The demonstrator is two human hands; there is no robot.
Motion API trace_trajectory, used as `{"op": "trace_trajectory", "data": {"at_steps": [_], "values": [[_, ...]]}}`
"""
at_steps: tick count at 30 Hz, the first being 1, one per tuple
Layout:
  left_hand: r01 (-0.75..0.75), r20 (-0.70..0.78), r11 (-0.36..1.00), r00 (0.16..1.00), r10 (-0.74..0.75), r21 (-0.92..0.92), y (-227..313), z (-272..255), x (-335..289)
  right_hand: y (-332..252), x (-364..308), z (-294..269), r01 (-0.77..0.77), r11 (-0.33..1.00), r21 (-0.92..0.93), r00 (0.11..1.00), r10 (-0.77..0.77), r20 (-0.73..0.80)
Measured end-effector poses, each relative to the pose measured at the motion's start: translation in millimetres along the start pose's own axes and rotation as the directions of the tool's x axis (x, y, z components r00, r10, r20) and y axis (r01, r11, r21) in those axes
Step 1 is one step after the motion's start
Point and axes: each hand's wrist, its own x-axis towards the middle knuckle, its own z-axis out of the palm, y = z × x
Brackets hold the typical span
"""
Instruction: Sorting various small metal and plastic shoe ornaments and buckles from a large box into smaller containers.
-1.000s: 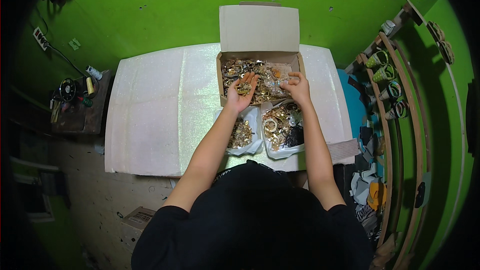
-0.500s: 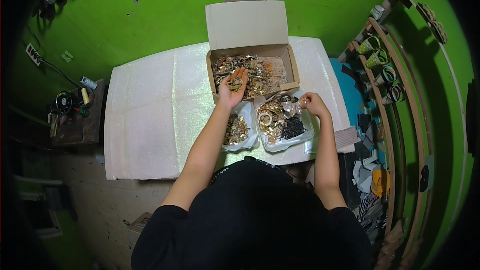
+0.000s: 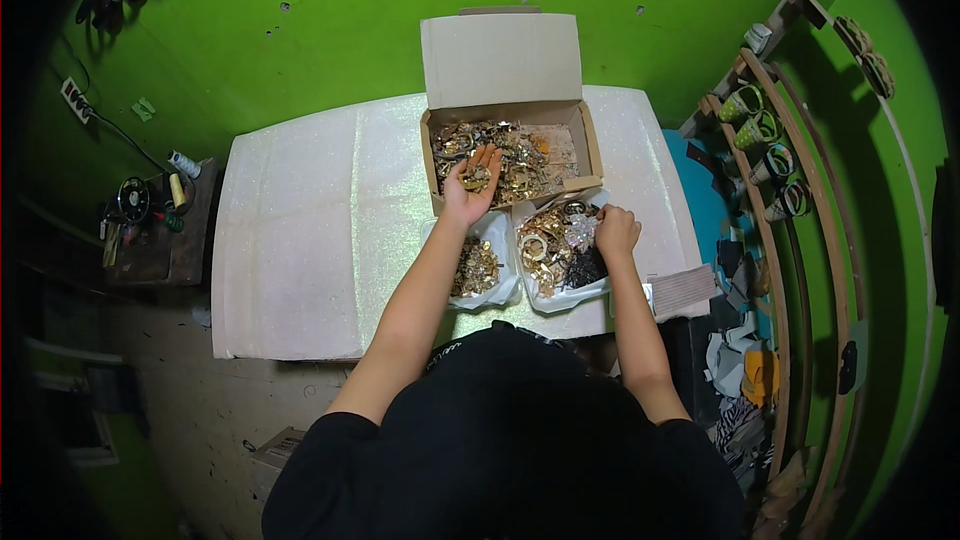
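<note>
My left hand (image 3: 472, 190) is palm up over the front of an open cardboard box (image 3: 590, 155), cupping a few gold-coloured metal pieces (image 3: 474, 178). The box holds a heap of gold and silver metal bits (image 3: 515, 155). At the right, my right hand (image 3: 618, 230) pinches the edge of a shiny, clear plastic-like piece (image 3: 582, 232), too small to name surely. That piece lies over a white plastic-lined tub (image 3: 530, 300) of gold fittings, a pale ring (image 3: 534, 247) and black bits (image 3: 585, 268). Beside it, a second lined tub (image 3: 490, 297) contains small gold pieces.
The tubs and box stand on a pale, glittery table cover (image 3: 290, 240). A striped grey strip (image 3: 683, 290) lies at its right front edge. Wooden rails (image 3: 800, 190) with hung straps and scraps (image 3: 740, 360) line the right. A small side table (image 3: 180, 250) carries thread spools.
My right hand has lowered a little, and the shiny clear piece now lies further left over the tub. My left hand stays palm up with its gold pieces. The whole view has shifted slightly.
</note>
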Motion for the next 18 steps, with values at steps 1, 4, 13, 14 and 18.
{"op": "trace_trajectory", "data": {"at_steps": [1,4,13,14,18], "values": [[0.009,0.015,1.000,1.000,-0.009,-0.005,-0.2,0.2,-0.4,-3.3,-2.2,1.4,0.007,1.000,0.004,0.994,-0.006,-0.113],[0.008,0.013,1.000,1.000,-0.008,0.002,-0.8,2.5,0.0,-20.7,2.2,-4.3,0.046,0.997,0.055,0.973,-0.033,-0.230],[0.013,-0.022,1.000,1.000,-0.013,0.024,3.4,-1.3,3.8,-123.5,14.6,-40.8,0.514,0.764,0.391,0.857,-0.436,-0.274],[0.009,-0.044,0.999,0.999,-0.007,0.040,2.7,-1.7,4.1,-132.8,14.4,-40.4,0.556,0.695,0.457,0.829,-0.506,-0.240],[0.063,-0.182,0.964,0.983,-0.015,0.257,2.5,-3.3,6.4,-157.5,15.5,-30.7,0.702,0.562,0.437,0.690,-0.688,-0.225]]}}
